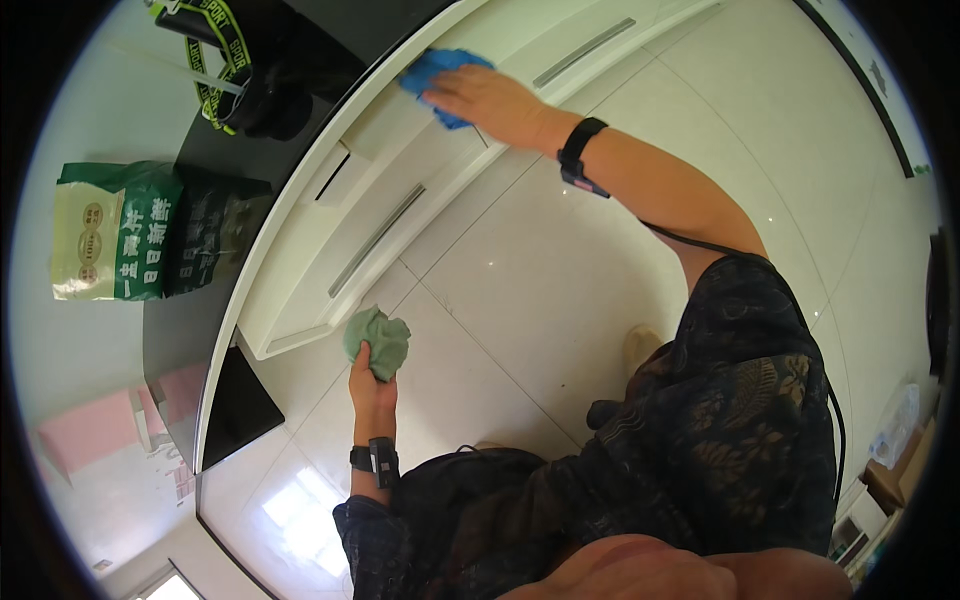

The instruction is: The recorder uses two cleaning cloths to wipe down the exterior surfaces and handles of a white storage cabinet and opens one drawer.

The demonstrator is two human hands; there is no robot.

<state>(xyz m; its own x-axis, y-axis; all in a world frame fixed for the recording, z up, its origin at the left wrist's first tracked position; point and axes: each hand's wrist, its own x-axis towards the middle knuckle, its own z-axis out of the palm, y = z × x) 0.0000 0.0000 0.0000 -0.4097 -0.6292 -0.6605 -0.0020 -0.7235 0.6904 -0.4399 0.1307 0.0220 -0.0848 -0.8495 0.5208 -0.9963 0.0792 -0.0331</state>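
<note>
In my left hand (374, 395) is a crumpled pale green cloth (380, 338), gripped with the thumb over it and held up in front of the tiled floor. My right hand (492, 102) reaches far forward and presses a bunched blue cloth (442, 66) against the upper front of a white drawer cabinet (405, 140). The fingers lie along the blue cloth and partly cover it. A black band with a small device sits on each wrist.
On the cabinet's dark glossy top (170, 345) stand a green and cream bag (115, 232) and a black container (275, 108) with a green-black strap. Drawers with long metal handles (378, 240) face me. Pale tiles (480, 290) cover the floor; boxes and a clear plastic bag (897, 425) lie at the right.
</note>
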